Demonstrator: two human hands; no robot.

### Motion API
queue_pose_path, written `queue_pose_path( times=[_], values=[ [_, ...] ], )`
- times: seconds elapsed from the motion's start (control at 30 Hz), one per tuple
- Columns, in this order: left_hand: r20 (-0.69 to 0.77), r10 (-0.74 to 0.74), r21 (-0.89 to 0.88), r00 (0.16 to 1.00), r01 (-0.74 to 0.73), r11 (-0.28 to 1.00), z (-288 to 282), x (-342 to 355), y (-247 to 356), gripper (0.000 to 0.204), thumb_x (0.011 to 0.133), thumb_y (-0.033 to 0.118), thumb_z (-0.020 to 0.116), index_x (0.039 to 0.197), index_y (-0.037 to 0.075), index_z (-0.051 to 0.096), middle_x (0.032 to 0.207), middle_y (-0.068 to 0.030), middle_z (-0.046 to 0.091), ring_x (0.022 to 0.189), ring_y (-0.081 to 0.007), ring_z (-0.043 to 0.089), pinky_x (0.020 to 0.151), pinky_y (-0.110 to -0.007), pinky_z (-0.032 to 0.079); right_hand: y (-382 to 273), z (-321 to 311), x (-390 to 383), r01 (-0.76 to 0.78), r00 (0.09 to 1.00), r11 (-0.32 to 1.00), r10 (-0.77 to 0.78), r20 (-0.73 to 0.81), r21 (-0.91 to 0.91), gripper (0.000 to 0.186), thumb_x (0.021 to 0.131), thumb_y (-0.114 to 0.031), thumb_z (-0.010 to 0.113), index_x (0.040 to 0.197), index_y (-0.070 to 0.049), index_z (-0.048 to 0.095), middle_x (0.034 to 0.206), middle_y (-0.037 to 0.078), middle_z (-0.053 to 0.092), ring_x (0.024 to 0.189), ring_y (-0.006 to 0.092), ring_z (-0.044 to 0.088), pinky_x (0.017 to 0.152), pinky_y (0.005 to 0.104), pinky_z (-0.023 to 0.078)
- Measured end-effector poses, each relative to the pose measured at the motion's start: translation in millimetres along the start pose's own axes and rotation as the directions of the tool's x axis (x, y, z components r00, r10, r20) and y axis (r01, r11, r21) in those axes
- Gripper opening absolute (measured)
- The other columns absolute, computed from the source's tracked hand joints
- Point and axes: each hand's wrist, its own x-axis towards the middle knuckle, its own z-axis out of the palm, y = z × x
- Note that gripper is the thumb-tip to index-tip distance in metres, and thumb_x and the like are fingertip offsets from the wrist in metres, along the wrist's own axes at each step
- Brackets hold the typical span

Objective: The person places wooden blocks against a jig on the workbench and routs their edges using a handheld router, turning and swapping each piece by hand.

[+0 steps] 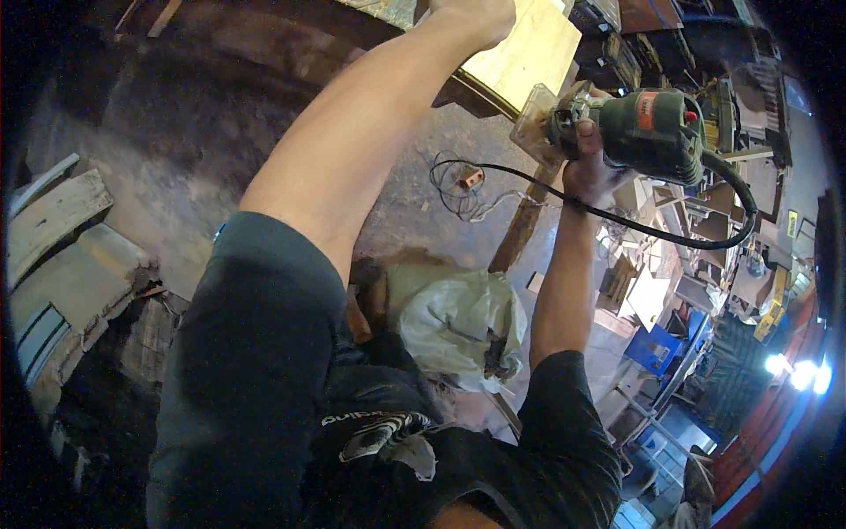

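At two o'clock your right hand (589, 170) grips the router (652, 130) beside the board (533, 57); at twelve, I can't tell whether your left hand (482, 16) grips.

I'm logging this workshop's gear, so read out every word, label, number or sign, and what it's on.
Router, in the right hand: orange label with print, which I won't copy out.
Dark shirt: white lettering, likewise not copied.
Yellow tag and yellow strip, far right: too small to read.

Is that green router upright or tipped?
Tipped: the right hand holds the green router sideways, clear base plate facing left, black cord at the opposite end.
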Motion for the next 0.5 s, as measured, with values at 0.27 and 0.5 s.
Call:
queue_pose_path(
  times=[0.27,0.5],
  values=[
    [-0.01,0.016,0.022,1.0,-0.015,1.0,-6.0,-7.3,4.3,0.055,0.099,0.026,0.046,0.14,-0.011,0.044,0.141,-0.0259,0.045,0.132,-0.0408,0.041,0.113,-0.052,0.034,-2.1,3.2,3.7,-0.152,0.988,0.987,0.152,-0.003,0.044,0.07,0.072,-0.023,0.088,0.129,0.001,0.055,0.114,0.014,0.068,0.099,0.022,0.066,0.094,0.0399,0.052],
    [-0.063,0.054,0.057,0.997,-0.051,0.997,10.1,-5.6,-2.8,0.053,0.1,0.031,0.047,0.135,-0.009,0.049,0.139,-0.0256,0.047,0.132,-0.0409,0.042,0.111,-0.053,0.034,12.5,1.2,3.5,-0.137,0.988,0.991,0.136,-0.079,-0.002,0.065,0.072,-0.02,0.088,0.126,0.0,0.058,0.113,0.012,0.07,0.1,0.0205,0.066,0.095,0.0384,0.053]
  ],
)
